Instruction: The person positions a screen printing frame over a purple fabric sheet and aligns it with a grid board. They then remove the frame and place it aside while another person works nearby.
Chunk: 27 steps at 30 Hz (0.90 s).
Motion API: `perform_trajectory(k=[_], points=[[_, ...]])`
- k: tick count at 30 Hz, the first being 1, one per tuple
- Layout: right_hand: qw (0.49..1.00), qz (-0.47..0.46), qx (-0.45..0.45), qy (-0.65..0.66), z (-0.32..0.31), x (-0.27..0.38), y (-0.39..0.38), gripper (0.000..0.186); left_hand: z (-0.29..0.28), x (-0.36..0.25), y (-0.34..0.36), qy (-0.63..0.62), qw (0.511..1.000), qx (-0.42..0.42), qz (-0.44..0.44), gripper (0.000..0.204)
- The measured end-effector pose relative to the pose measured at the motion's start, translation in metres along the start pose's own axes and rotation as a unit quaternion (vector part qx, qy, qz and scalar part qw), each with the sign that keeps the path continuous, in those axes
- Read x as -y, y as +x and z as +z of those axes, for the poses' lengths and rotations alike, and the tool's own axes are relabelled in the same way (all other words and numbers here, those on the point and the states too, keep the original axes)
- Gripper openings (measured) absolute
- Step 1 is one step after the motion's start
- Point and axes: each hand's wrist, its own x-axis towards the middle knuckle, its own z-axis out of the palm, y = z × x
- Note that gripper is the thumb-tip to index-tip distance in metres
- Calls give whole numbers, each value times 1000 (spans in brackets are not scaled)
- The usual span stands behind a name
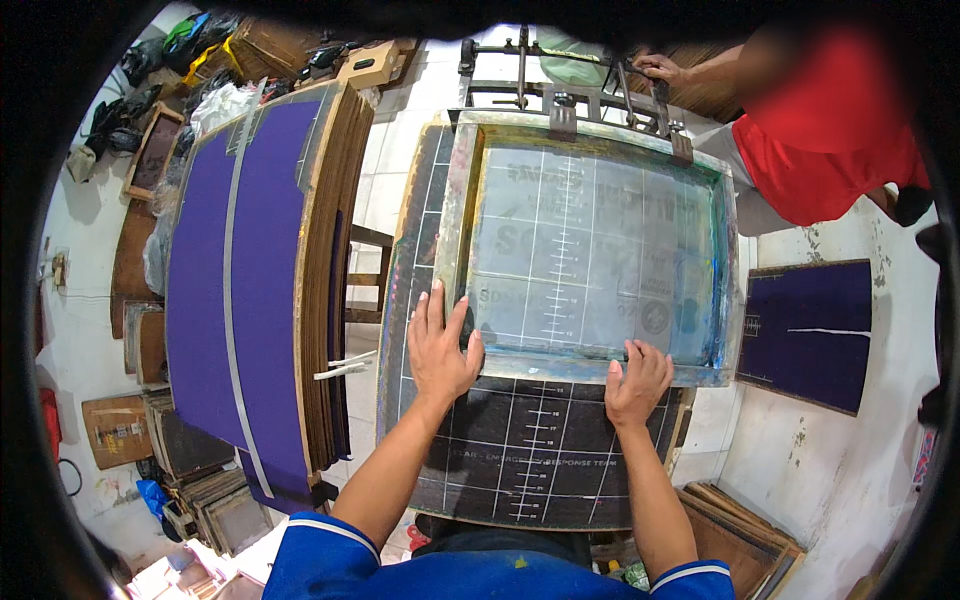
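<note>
A screen printing frame (600,368) with pale, see-through mesh (560,250) lies over a black board (530,440) marked with white grid lines and a ruler scale. Faint reversed designs show in the mesh. My left hand (441,350) rests on the frame's near left corner, fingers spread and holding nothing loose. At the near rail, toward the right, my right hand (640,385) has its fingers bent over the wood, close together. Metal hinge clamps (563,118) grip the frame's far rail.
To the left stands a tall stack of boards with a purple top (260,270) and a grey strip across it. Across the frame, a person in red (820,150) has a hand (660,68) at the clamp bar. A purple panel (810,330) leans on the right wall.
</note>
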Motion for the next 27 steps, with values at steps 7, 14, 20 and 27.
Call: perform_trajectory(k=[7,14,20,27], points=[[998,-33,35,29,-10,-7,0,48,-2,-6,0,7,1000,-7,6,48],[991,-50,100,66,-24,-10,1,68,-5,-10,-3,29,1000,8,4,53],[986,-67,138,71,-34,-15,4,73,6,-15,-15,101,994,1,-46,68],[981,-28,192,17,-29,-8,-7,77,-12,-18,-110,-33,992,65,-102,84]])
